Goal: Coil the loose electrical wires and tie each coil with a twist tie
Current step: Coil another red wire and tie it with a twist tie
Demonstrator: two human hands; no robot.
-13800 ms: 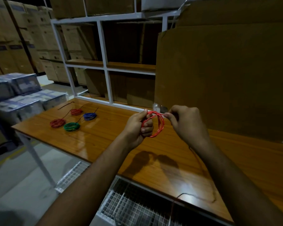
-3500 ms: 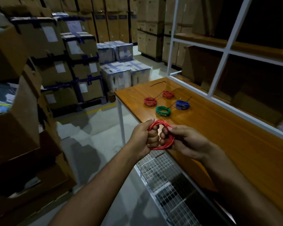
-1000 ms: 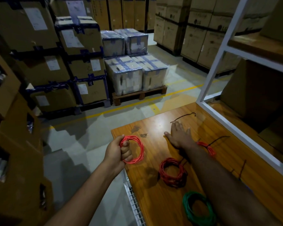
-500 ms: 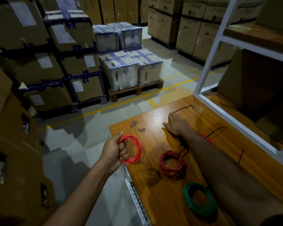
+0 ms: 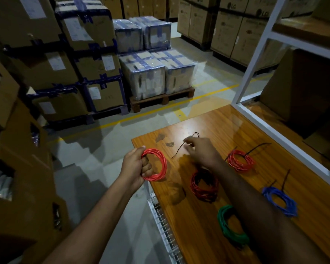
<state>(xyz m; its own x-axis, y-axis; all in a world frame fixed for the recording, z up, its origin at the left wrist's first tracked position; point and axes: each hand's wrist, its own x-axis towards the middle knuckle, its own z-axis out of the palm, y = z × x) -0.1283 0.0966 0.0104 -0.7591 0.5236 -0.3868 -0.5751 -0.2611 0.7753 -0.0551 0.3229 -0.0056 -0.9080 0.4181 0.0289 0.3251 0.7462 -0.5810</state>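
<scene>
head view: left hand (image 5: 134, 164) gripping red coil (image 5: 157, 164), right hand (image 5: 202, 151) pinching twist tie (image 5: 177, 154) above wooden table (image 5: 213, 119)

Left hand (image 5: 136, 165) grips a bright orange-red wire coil (image 5: 155, 164) just off the orange wooden desk (image 5: 223, 122); right hand (image 5: 201, 152) pinches a thin dark twist tie (image 5: 178, 151) above the desk. Behind that hand lie two red wire coils (image 5: 240, 161) (image 5: 204, 187), a green wire coil (image 5: 230, 227) and a blue wire coil (image 5: 280, 201).

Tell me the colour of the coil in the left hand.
Orange-red, seen in the head view: the coil gripped by the left hand.
</scene>
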